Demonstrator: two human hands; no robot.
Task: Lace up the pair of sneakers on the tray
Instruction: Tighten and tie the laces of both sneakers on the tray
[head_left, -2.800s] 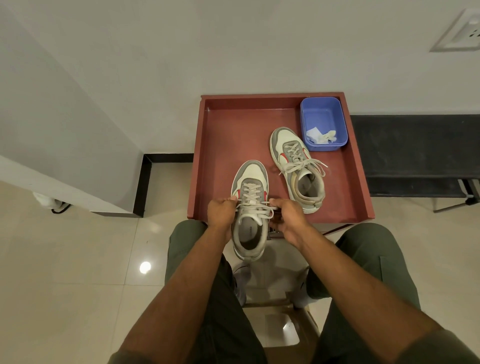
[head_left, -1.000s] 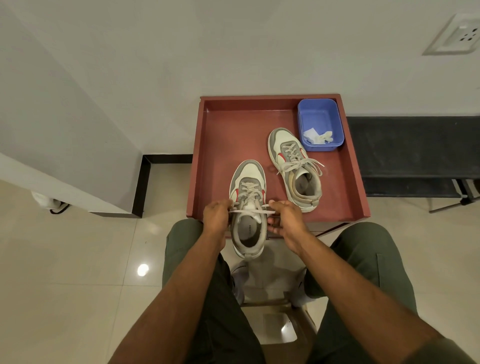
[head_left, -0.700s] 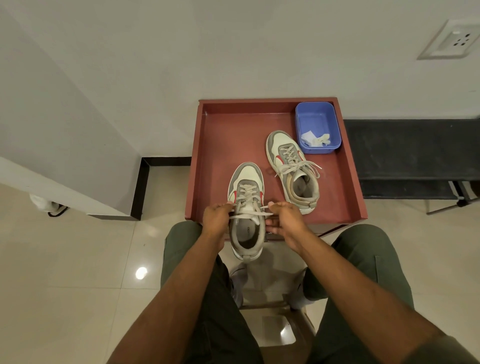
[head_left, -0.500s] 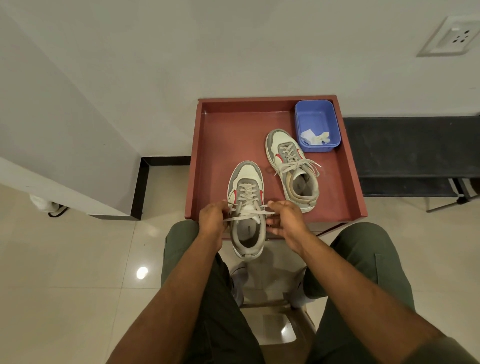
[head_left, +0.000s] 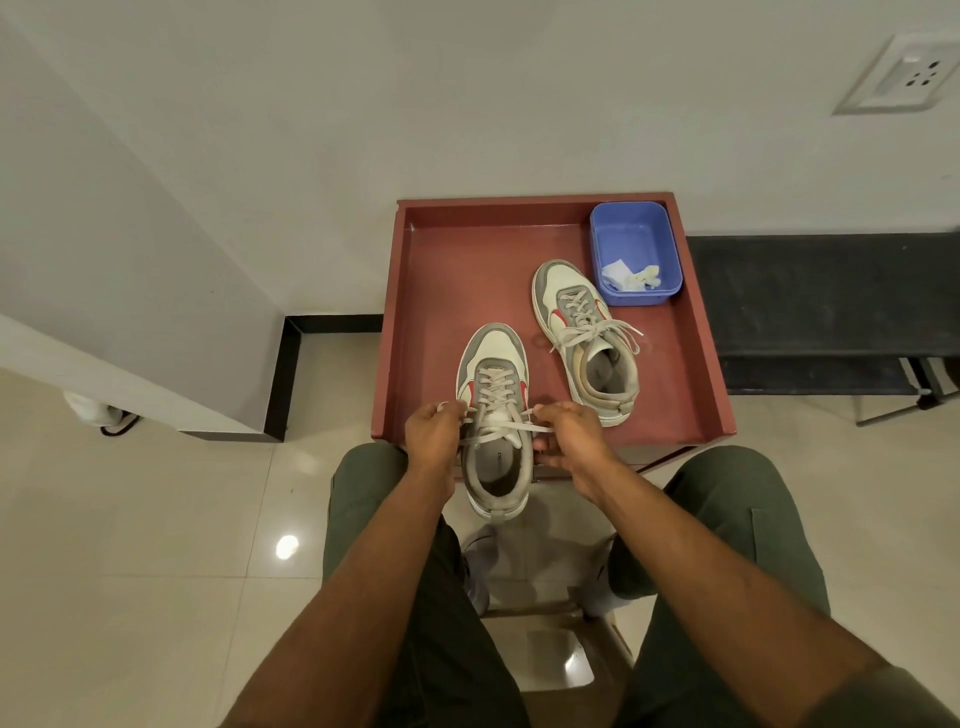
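Note:
Two grey and white sneakers with red accents lie on a red-brown tray (head_left: 431, 291). The near sneaker (head_left: 496, 431) points away from me, its heel hanging over the tray's front edge. My left hand (head_left: 434, 428) pinches one lace end at the shoe's left side. My right hand (head_left: 569, 434) pinches the other lace end at its right side. The pale lace (head_left: 501, 430) runs taut across the tongue between them. The far sneaker (head_left: 587, 340) rests at an angle, laced, with its lace ends lying loose.
A blue plastic tub (head_left: 635, 252) holding small white scraps sits in the tray's back right corner. A dark bench (head_left: 821, 296) stands to the right against the wall. My knees flank a stool (head_left: 550, 660) below the tray. Tiled floor spreads out on the left.
The lace ends that lay bunched over the tongue are now pulled out sideways and taut. Both hands have stayed at the near sneaker's sides; the far sneaker has not moved.

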